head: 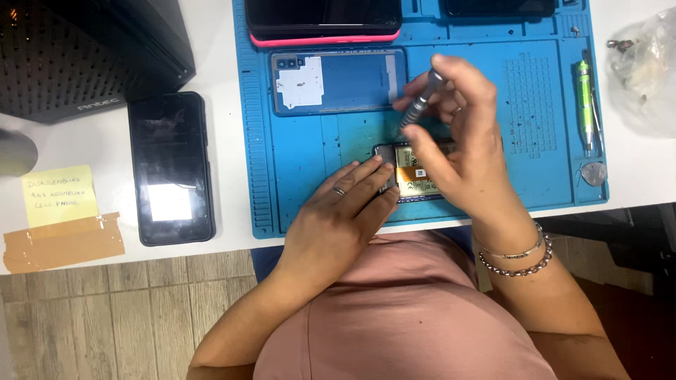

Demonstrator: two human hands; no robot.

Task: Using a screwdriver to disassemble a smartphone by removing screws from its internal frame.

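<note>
An opened phone [415,179] with its yellow and orange insides showing lies near the front edge of the blue work mat [296,155]. My left hand [345,211] rests flat on the phone's left end, a ring on one finger. My right hand [458,134] grips a grey screwdriver [421,104], held upright with its tip down at the phone's top left corner. The hand covers the phone's right part. A blue phone back cover [338,81] with a white patch lies just behind.
A black phone [171,167] lies on the white table left of the mat. A yellow sticky note [60,195] and brown tape [63,243] sit at the far left. A pink-edged phone [324,21], a green tool [584,98], a plastic bag [644,67] and a black case [77,53] surround the mat.
</note>
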